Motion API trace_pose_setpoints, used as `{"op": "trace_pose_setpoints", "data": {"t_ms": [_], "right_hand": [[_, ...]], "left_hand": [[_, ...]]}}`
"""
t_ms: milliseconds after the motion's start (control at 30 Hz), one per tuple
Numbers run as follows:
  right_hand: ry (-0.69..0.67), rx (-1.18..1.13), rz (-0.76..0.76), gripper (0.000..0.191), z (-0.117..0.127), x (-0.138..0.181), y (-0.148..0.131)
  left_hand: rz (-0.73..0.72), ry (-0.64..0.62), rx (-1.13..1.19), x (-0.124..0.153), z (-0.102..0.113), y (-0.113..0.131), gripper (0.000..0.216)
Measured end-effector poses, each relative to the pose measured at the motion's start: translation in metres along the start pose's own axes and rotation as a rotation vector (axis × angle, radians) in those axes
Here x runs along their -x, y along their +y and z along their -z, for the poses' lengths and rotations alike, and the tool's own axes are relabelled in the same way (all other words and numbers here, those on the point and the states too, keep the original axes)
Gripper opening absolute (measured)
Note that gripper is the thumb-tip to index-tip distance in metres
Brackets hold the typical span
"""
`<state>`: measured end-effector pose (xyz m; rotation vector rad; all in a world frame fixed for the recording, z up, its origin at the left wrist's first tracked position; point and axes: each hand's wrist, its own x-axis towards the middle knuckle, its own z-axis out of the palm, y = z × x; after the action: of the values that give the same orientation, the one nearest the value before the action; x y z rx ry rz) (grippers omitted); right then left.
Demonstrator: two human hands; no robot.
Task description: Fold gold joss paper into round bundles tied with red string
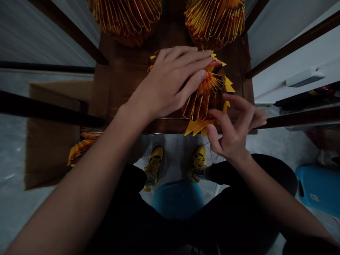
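Fan: pleated gold-and-red paper fan (204,94) lies on the wooden tabletop (124,76), near its centre, with pointed yellow tips sticking out at the near and right edges.

Grip: left hand (167,83) is open, palm down and fingers spread slightly, pressing flat on the fan's far part. Right hand (233,129) is curled, its thumb and forefinger pinching the fan's near right edge.

Far table end: two more pleated paper fans (124,17) (215,21) sit side by side.

Floor: cardboard box (50,136) stands left, with a pleated paper piece (82,150) at its edge. Yellow sneakers (198,163) and a blue stool (177,200) are near; a blue plastic container (318,187) is right.
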<state>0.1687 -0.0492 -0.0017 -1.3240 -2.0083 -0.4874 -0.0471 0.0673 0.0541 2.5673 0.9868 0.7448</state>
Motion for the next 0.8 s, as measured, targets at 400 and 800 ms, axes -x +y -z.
{"op": "trace_pose_setpoints", "data": {"t_ms": [400,800], "right_hand": [[-0.373,-0.168,-0.086,0.041,0.002,-0.002,0.003],[-0.052,-0.246,0.136,0.044,0.011,-0.011,0.008]], "left_hand": [[-0.073,0.019,-0.027,0.001,-0.002,-0.002,0.050],[-0.072,0.012,-0.045,0.001,-0.004,-0.004,0.050]]}}
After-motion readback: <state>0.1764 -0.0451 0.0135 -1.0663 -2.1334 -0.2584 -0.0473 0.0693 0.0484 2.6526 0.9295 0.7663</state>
